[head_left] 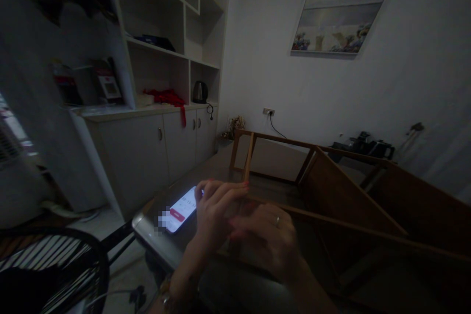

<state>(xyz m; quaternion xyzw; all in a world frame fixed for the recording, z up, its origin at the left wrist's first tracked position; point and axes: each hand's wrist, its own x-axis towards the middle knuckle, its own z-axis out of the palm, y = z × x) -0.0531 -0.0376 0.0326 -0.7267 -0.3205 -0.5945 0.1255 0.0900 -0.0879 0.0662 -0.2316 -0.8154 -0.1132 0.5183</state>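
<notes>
My left hand (217,208) reaches over the near left corner of a brown wooden frame (250,157), its fingers bent across the wood with the fingertips at the end of a crossbar. Close beside it on the right is my right hand (275,235), with a ring on one finger. Its fingers are curled towards the left hand, and motion blur hides what they hold, if anything. The frame has rails and flat brown panels and lies on a dark, shiny table (150,235). A lit phone (183,208) lies on the tabletop, just left of my left hand.
A black woven chair (99,255) stands at the lower left. White cabinets (143,147) with shelves line the wall behind, holding a kettle (200,92) and red cloth (167,96). Dark appliances (368,144) sit beyond the frame. A cord hangs from a wall socket (268,111).
</notes>
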